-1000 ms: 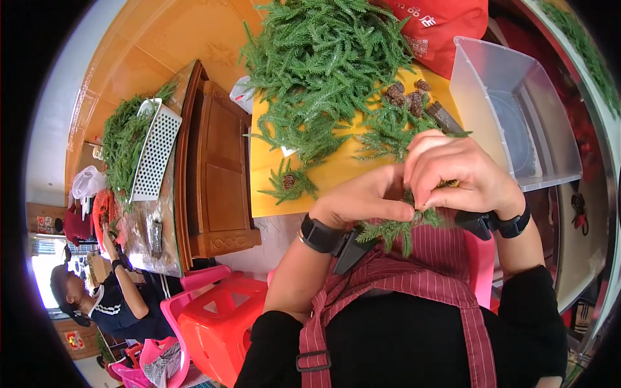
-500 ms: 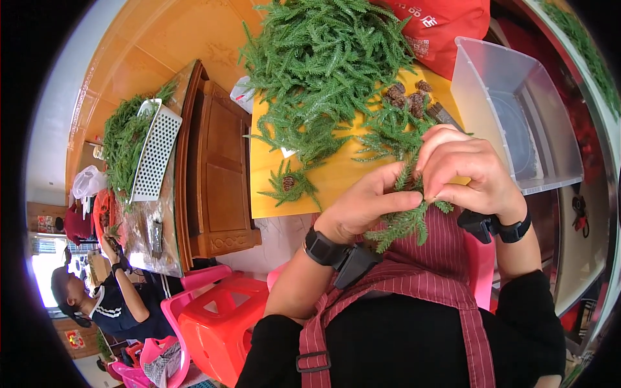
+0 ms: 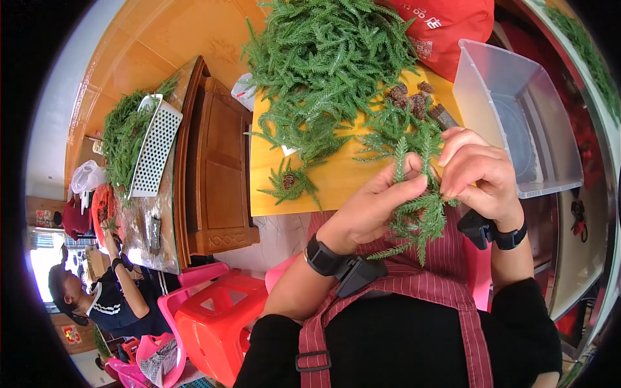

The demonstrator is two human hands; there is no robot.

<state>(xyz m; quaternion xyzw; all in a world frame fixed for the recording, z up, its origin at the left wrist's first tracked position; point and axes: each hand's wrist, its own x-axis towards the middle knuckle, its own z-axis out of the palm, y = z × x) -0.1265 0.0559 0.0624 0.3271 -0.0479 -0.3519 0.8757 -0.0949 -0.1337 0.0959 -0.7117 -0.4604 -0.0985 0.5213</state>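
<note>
My left hand (image 3: 375, 207) and right hand (image 3: 482, 174) fingers pinch the green feathery fir sprig (image 3: 417, 216) between them, stem upright, tips hanging toward my apron.

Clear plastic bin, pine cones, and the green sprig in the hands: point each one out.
clear plastic bin (image 3: 498, 71), head view, on its left wall.
pine cones (image 3: 407, 97), head view, on the cluster's middle.
green sprig (image 3: 420, 216), head view, on its lower fronds.

I wear a black long-sleeved top under a dark red apron (image 3: 414, 284) with thin pale pinstripes; its strap runs down past a black plastic buckle (image 3: 313, 361) just left of the bib. My sleeves are pushed up. Each wrist carries a black band: the left wristband (image 3: 321, 255) with a boxy black device clipped on, the right wristband (image 3: 510, 236) likewise.
</note>
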